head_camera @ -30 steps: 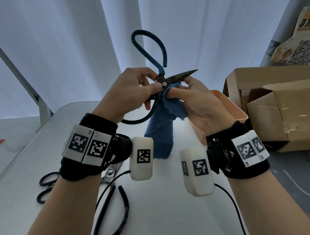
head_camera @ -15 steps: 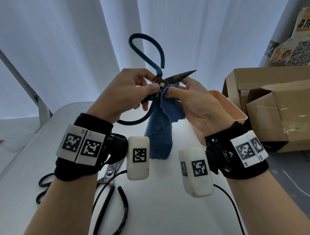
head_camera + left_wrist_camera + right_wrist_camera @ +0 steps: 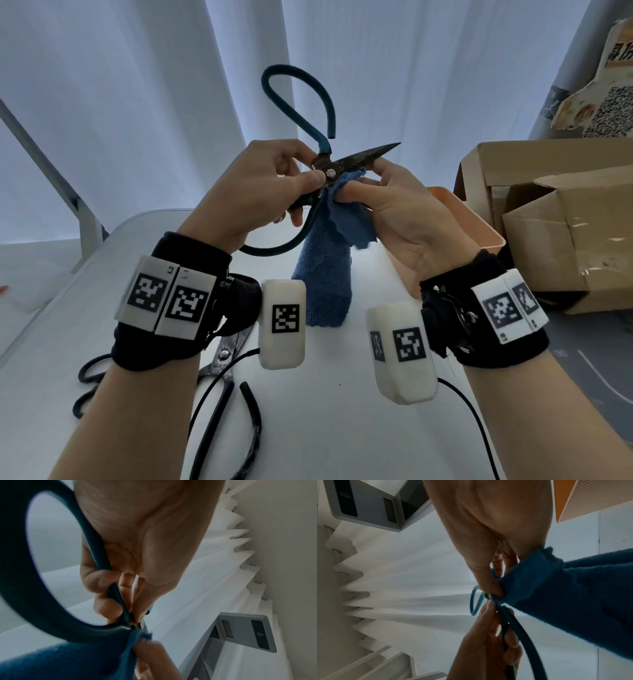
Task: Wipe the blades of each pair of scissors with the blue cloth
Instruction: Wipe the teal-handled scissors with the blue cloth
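**Two hands, one pair of scissors, held up over the table**

Two hands meeting at chest height above the white table (image 3: 335, 428). Left hand (image 3: 260, 192) gripping the teal-handled scissors (image 3: 346, 162) right at the pivot, thumb pressing beside the rivet, fingers curling round the lower handle loop. Upper loop rising above the hand, lower loop swinging beneath it. Dark, rust-flecked blades lying closed and pointing right, slightly upward, tip poking out past the right fingertips.

Right hand (image 3: 407, 212) pinching the blue cloth (image 3: 329, 274) between thumb and fingers, pressing a fold of it against the underside of the blades just beside the rivet. Rest of the cloth hanging down between both wrists, its lower end reaching the tabletop or nearly so; impossible to tell which.

Seen from the left wrist: fingers (image 3: 106, 582) wrapping the handle, cloth bunching directly below the rivet. Seen from the right wrist: thumb clamping cloth against metal.

Lying on the table near the left forearm: more scissors with black handles (image 3: 222, 356), partly hidden behind the wristband. Standing to the right: an orange bin (image 3: 479, 229) and cardboard boxes (image 3: 565, 222).
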